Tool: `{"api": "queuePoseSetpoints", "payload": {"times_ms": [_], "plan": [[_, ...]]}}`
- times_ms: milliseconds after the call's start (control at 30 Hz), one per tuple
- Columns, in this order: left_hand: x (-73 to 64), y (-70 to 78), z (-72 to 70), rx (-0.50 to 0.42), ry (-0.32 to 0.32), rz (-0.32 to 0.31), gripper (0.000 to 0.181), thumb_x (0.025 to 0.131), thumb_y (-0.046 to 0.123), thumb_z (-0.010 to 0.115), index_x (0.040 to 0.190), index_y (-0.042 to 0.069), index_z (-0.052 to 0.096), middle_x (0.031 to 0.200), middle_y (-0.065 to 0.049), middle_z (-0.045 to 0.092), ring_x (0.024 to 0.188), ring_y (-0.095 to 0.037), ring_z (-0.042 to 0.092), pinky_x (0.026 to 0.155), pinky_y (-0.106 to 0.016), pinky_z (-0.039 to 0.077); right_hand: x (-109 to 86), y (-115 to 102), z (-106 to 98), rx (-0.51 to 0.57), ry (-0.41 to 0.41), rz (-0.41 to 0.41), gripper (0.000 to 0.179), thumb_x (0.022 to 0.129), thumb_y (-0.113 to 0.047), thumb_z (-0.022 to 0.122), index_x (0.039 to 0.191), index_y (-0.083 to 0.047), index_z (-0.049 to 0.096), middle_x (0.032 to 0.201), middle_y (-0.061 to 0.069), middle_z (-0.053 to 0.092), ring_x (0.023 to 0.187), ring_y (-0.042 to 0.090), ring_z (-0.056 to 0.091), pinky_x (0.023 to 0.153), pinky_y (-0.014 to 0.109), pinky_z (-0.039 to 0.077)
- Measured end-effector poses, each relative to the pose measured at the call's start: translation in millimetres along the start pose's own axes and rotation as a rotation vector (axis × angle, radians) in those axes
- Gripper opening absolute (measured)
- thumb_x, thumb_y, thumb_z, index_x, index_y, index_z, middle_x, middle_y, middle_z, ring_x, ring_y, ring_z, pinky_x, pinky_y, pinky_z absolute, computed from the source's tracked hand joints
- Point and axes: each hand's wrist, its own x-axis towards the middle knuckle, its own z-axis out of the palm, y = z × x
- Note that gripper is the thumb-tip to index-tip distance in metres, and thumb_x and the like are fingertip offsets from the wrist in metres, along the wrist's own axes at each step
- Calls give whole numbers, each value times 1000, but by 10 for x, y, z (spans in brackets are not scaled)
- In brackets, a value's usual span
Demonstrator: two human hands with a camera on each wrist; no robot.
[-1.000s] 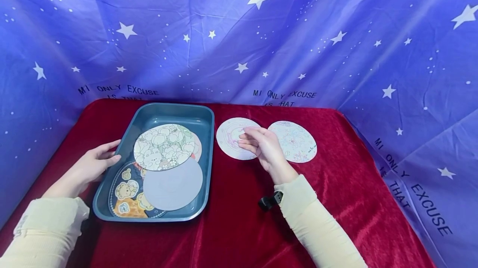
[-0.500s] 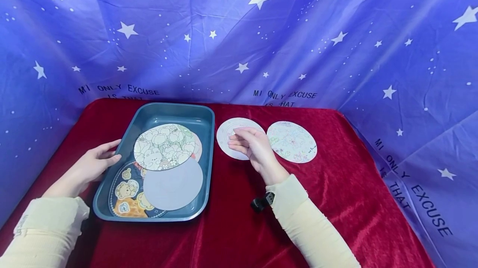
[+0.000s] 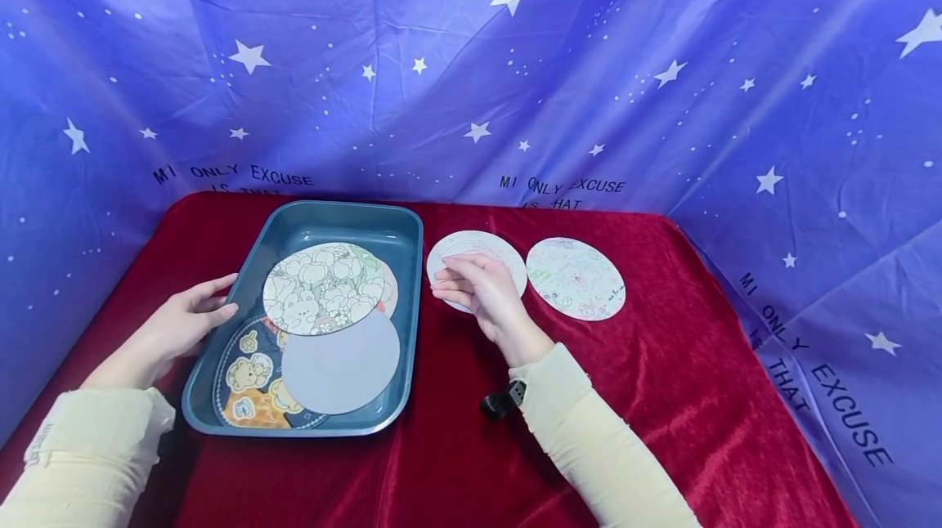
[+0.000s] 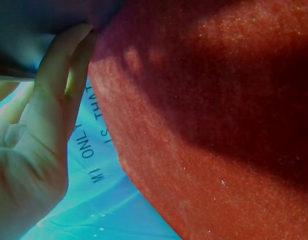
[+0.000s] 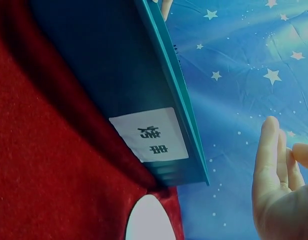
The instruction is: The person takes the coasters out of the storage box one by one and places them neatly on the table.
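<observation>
My left hand (image 3: pixel 182 322) rests its straight fingertips on the left side of a blue rectangular tray (image 3: pixel 340 216); the left wrist view shows the fingers (image 4: pixel 54 75) against its outer wall. In the tray lie overlapping flat discs: one with flowers and a bear (image 3: pixel 316 287), a plain grey one (image 3: pixel 342 364), and a dark one with cartoon stickers (image 3: pixel 246 377). My right hand (image 3: pixel 487 299) hovers over a whitish ringed disc (image 3: pixel 508 254), partly hiding it. Its fingers are loosely bent with nothing between them, and the thumb stands apart in the right wrist view.
A second pale disc with coloured drawings (image 3: pixel 576 279) lies right of the ringed one on the red velvet cloth (image 3: pixel 456 463). A white label (image 5: pixel 151 135) is stuck on the tray's right outer wall. Star-patterned blue curtains (image 3: pixel 441 103) enclose the table's back and sides.
My right hand has moved left across the ringed disc, toward the tray, uncovering that disc's right side. My left hand and the tray have stayed put.
</observation>
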Motion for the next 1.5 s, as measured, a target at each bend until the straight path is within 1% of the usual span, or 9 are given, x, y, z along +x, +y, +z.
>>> {"api": "queuePoseSetpoints", "payload": {"times_ms": [233, 600, 767, 933, 1033, 1133, 1267, 1333, 1500], "plan": [[7, 2, -1, -7, 1, 8, 68, 106, 25, 46, 158, 4, 7, 145, -42, 33, 102, -28, 67, 91, -58, 54, 10, 47, 68, -32, -23, 15, 34, 98, -2, 52, 127, 16, 53, 76, 2, 71, 66, 12, 72, 70, 27, 62], [18, 18, 1, -4, -3, 1, 68, 106, 26, 45, 158, 5, 6, 146, -42, 32, 104, -31, 67, 92, -59, 53, 48, 112, 166, -75, -38, 50, 38, 98, -4, 54, 131, 15, 52, 86, 7, 72, 71, 13, 72, 76, 30, 61], [23, 27, 1, 3, -2, -6, 69, 106, 27, 45, 159, 5, 6, 146, -41, 32, 108, -39, 65, 94, -61, 50, 67, 142, 217, -94, -40, 73, 38, 98, -5, 56, 131, 13, 53, 104, 23, 72, 76, 14, 73, 81, 34, 61], [25, 28, -2, 10, 2, -12, 69, 106, 27, 45, 158, 6, 6, 146, -42, 32, 111, -43, 63, 94, -61, 49, 79, 155, 277, -112, -59, 98, 34, 98, -5, 55, 129, 9, 56, 128, 35, 60, 86, 19, 74, 88, 36, 58], [26, 26, -4, 9, 0, -17, 69, 106, 27, 45, 159, 6, 5, 147, -41, 31, 113, -45, 61, 95, -62, 49, 88, 159, 309, -119, -72, 119, 35, 99, -5, 55, 130, 9, 55, 133, 36, 56, 92, 22, 73, 90, 36, 57], [27, 24, -2, 3, -4, -14, 69, 106, 27, 45, 159, 7, 5, 147, -41, 31, 114, -46, 60, 95, -62, 48, 96, 166, 340, -138, -84, 131, 37, 98, -4, 56, 132, 10, 53, 134, 36, 55, 89, 19, 72, 92, 37, 56], [22, 15, 0, 1, -5, -12, 69, 106, 27, 45, 159, 6, 5, 147, -41, 31, 110, -40, 63, 95, -61, 49, 107, 186, 374, -171, -105, 139, 41, 98, -2, 54, 136, 11, 49, 135, 35, 54, 87, 14, 69, 95, 38, 54], [15, 9, -1, 0, -5, -13, 69, 106, 26, 45, 158, 6, 5, 146, -41, 31, 109, -38, 64, 94, -60, 50, 111, 194, 392, -181, -110, 150, 42, 99, -2, 53, 138, 11, 47, 136, 34, 54, 90, 15, 69, 97, 38, 53], [1, 1, -7, 5, -1, -17, 69, 106, 27, 45, 159, 6, 5, 146, -41, 32, 108, -37, 65, 94, -60, 50, 122, 212, 437, -197, -110, 183, 46, 99, -2, 55, 141, 11, 44, 137, 34, 53, 112, 30, 67, 102, 39, 50]]}}
